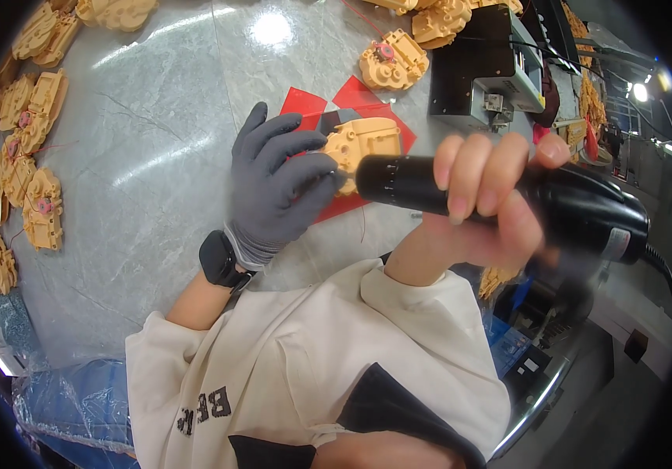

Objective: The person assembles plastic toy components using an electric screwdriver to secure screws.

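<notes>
My left hand, in a grey glove, pinches the left edge of a tan plastic housing between thumb and forefinger, its other fingers spread. The housing lies on a red mat with a grey middle. My bare right hand is wrapped round a black electric screwdriver, held nearly level, its front end pointing left at the housing. The front of the tool hides part of the housing, and its tip cannot be made out. A thin red wire hangs below the housing.
More tan housings are heaped along the left edge of the grey table. Another housing with a red round part sits beyond the mat. A black-and-silver device stands at the far right. The tool's cord trails right.
</notes>
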A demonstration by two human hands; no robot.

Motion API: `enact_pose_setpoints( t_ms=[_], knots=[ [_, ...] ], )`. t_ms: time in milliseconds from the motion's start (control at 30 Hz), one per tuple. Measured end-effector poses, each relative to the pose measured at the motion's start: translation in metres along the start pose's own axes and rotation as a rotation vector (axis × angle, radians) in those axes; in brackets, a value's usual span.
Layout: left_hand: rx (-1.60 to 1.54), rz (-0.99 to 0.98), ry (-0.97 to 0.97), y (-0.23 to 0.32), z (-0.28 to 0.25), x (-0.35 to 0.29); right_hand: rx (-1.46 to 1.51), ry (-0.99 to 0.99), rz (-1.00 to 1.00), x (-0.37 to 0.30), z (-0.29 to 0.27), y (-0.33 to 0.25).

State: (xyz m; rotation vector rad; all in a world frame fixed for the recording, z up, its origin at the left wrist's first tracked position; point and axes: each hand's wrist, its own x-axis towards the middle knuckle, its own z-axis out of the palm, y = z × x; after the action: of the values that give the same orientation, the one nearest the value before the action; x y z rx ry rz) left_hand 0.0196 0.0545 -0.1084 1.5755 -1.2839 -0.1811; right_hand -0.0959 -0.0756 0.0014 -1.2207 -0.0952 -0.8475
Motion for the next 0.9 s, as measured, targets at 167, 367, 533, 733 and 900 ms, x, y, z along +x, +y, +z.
enact_pose_setpoints(
  t_ms=[167, 367, 533, 733, 900],
  knots=[
    [-0.005, 0.010, 0.008, -0.0003, 0.0015, -0.0003, -0.007, 0.002, -0.006, 0.0004, -0.0006, -0.0016],
    [0.002, 0.017, 0.009, 0.0002, 0.0024, -0.0004, -0.017, 0.007, 0.006, 0.0006, -0.0016, -0.0039],
    [0.013, 0.033, 0.001, -0.0004, 0.0030, -0.0012, -0.036, -0.003, 0.012, 0.0006, -0.0045, -0.0054],
    [0.053, 0.059, -0.036, -0.0010, 0.0011, -0.0028, -0.014, 0.012, 0.025, -0.0006, -0.0039, -0.0014],
    [0.084, 0.077, -0.010, 0.0012, 0.0018, -0.0013, -0.034, -0.005, 0.029, -0.0007, -0.0052, -0.0008]
  ],
)
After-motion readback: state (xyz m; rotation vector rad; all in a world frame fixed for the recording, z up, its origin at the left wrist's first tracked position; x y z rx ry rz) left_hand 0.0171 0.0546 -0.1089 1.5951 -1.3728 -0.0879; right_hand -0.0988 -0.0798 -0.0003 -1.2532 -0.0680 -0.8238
